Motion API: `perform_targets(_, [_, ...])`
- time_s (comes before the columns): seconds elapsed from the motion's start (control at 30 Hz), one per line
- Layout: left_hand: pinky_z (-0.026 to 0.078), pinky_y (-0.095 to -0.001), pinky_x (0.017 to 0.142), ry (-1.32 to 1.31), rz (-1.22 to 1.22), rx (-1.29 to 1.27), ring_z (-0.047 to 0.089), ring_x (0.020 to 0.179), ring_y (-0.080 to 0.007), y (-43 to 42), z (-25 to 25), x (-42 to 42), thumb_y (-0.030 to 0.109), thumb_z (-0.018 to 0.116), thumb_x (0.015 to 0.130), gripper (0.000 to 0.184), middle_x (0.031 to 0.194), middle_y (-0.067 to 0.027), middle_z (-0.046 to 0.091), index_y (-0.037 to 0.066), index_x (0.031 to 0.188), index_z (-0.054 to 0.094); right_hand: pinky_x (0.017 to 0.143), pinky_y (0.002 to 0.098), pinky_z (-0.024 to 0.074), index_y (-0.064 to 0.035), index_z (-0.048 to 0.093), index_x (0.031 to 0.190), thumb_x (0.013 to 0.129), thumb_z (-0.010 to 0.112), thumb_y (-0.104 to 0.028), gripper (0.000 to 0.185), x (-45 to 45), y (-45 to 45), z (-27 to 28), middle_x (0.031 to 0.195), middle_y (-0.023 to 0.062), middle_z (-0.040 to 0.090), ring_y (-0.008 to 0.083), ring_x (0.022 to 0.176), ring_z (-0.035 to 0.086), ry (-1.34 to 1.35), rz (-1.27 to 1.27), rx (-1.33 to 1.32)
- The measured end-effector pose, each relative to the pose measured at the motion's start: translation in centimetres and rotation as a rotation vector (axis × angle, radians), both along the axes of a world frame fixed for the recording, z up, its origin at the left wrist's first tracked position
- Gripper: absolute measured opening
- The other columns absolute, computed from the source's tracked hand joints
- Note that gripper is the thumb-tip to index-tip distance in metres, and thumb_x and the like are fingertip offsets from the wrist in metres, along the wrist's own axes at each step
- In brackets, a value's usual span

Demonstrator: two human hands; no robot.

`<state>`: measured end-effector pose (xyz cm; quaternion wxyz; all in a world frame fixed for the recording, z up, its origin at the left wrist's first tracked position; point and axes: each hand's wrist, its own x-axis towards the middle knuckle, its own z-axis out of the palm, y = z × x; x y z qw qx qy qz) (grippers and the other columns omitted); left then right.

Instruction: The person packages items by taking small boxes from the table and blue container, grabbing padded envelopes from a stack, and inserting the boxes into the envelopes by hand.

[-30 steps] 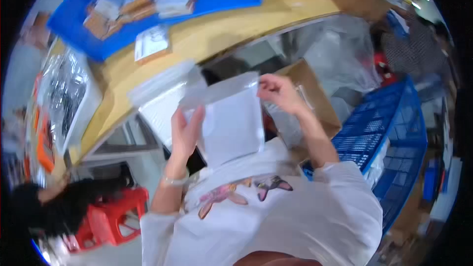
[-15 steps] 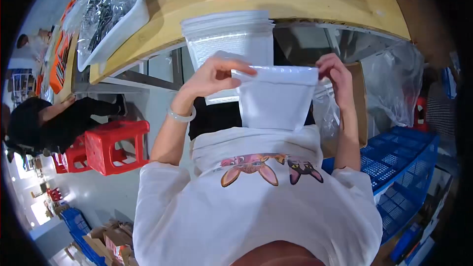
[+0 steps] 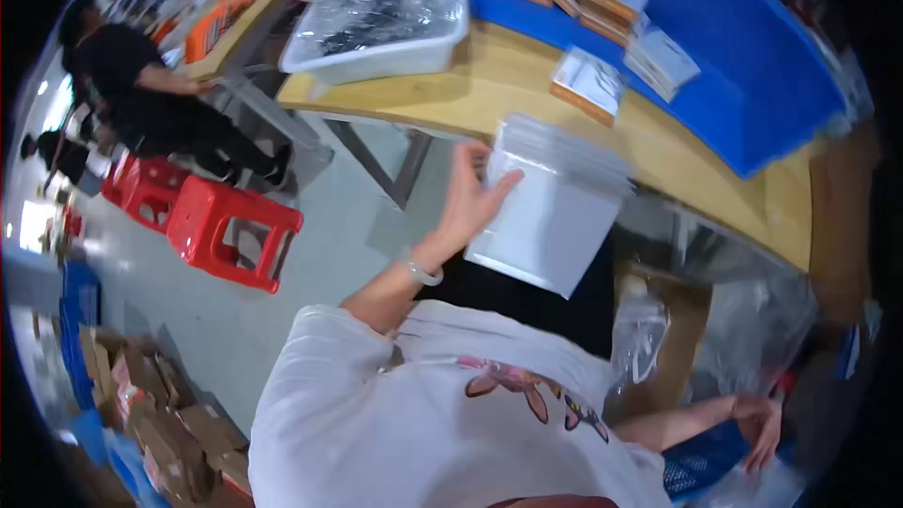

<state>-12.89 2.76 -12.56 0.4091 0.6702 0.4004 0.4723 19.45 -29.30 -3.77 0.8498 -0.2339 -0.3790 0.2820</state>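
Note:
A stack of white bubble mailers rests over my lap against the table's front edge, tilted. My left hand is at the stack's left edge, its thumb on top and its fingers along the side, closed on it. Far out to the right, my right hand hangs over a blue plastic crate with its fingers pointing down and apart. A whitish plastic item lies just below that hand, blurred; whether they touch I cannot tell.
On the wooden table stand a white tub of plastic-wrapped dark items, a small box and a blue bin holding more boxes. A cardboard box is under the table. Red stools and a seated person are at left.
My right hand has left the single mailer's top edge and swung far right over the crate. That mailer is gone from between my hands. My left hand has moved onto the stack; the view has turned.

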Motion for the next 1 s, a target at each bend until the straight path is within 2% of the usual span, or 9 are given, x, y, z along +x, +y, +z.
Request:
perform_targets(0.1, [0.044,-0.0375,0.082,0.097,-0.054,0.134,0.051,0.087,-0.0246,0.1,-0.6,0.4,0.026,0.071,0.084,0.055,0.103,-0.0127,0.047,0.003,0.122,0.039,0.092,0.0343,0.0432,-0.0018,0.059,0.116,0.088,0.059,-0.011,0.029,1.3,4.2,2.8,0.113,0.0109,0.061,0.0206,0.102,0.056,-0.033,0.142,0.229])
perform_targets(0.2, [0.042,-0.0314,0.075,0.111,-0.166,0.093,0.050,0.082,-0.0205,0.6,1.0,-0.2,0.018,0.074,0.083,0.047,0.101,-0.0086,0.049,0.006,0.120,0.047,0.099,0.0364,0.0434,-0.0029,0.057,0.124,0.092,0.060,-0.014,0.035,0.0,14.4,4.4,0.122,0.0119,0.061,0.0217,0.110,0.058,-0.268,-0.133,-0.343])
perform_targets(0.3, [0.042,-0.0316,0.074,0.290,-0.357,0.225,0.049,0.080,-0.0210,1.8,1.7,-1.2,0.017,0.072,0.083,0.039,0.095,-0.0075,0.049,0.007,0.116,0.053,0.107,0.0364,0.0383,-0.0041,0.051,0.135,0.091,0.061,-0.015,0.047,-2.1,25.5,3.4,0.140,0.0133,0.050,0.0272,0.130,0.046,-0.873,-0.235,-0.681])
perform_targets(0.5, [0.042,-0.0316,0.071,0.145,-0.367,0.349,0.049,0.077,-0.0216,2.6,2.1,-0.8,0.015,0.072,0.082,0.030,0.089,-0.0065,0.050,0.008,0.107,0.058,0.106,0.0403,0.0373,-0.0036,0.049,0.136,0.084,0.066,-0.025,0.058,-3.0,31.3,-2.7,0.142,0.0132,0.048,0.0322,0.129,0.046,-1.719,-0.492,-0.554])
perform_targets(0.67, [0.043,-0.0329,0.072,0.145,-0.411,0.332,0.051,0.079,-0.0229,3.3,0.4,-0.8,0.016,0.073,0.080,0.029,0.092,-0.0065,0.052,0.008,0.104,0.057,0.095,0.0385,0.0440,-0.0039,0.056,0.122,0.071,0.077,-0.020,0.058,-1.8,24.2,-2.8,0.130,0.0115,0.056,0.0308,0.114,0.054,-1.709,-0.590,-0.472])
perform_targets(0.77, [0.044,-0.0344,0.076,0.181,-0.437,0.168,0.054,0.083,-0.0247,2.5,1.9,-1.4,0.015,0.073,0.079,0.028,0.096,-0.0078,0.054,0.008,0.100,0.056,0.086,0.0358,0.0481,-0.0031,0.062,0.113,0.074,0.077,-0.018,0.044,-0.1,22.3,-4.0,0.118,0.0115,0.063,0.0290,0.098,0.061,-1.668,-0.745,-0.405])
perform_targets(0.87, [0.042,-0.0331,0.070,0.134,-0.311,0.317,0.050,0.076,-0.0221,2.9,-0.9,-0.3,0.012,0.074,0.077,0.028,0.095,-0.0078,0.052,0.008,0.099,0.056,0.067,0.0283,0.0521,-0.0008,0.066,0.100,0.085,0.074,-0.019,0.025,-2.6,20.4,-3.4,0.087,0.0086,0.068,0.0173,0.076,0.062,-0.869,-0.790,-0.752])
perform_targets(0.97, [0.042,-0.0324,0.071,0.327,-0.252,0.231,0.049,0.075,-0.0210,1.0,2.0,-1.1,0.010,0.075,0.077,0.026,0.105,-0.0093,0.051,0.010,0.097,0.059,0.068,0.0284,0.0545,-0.0010,0.054,0.123,0.087,0.071,-0.016,0.043,-8.2,19.3,-2.0,0.102,0.0106,0.063,0.0174,0.083,0.061,-0.338,-0.499,-0.781])
perform_targets(1.0, [0.043,-0.0326,0.072,0.350,-0.160,0.446,0.051,0.078,-0.0220,1.2,0.8,-0.8,0.009,0.076,0.076,0.022,0.120,-0.0126,0.050,0.009,0.093,0.062,0.067,0.0281,0.0552,-0.0032,0.050,0.124,0.086,0.070,-0.010,0.043,-9.4,19.4,-1.4,0.108,0.0097,0.060,0.0183,0.084,0.059,-0.473,-0.294,-0.612])
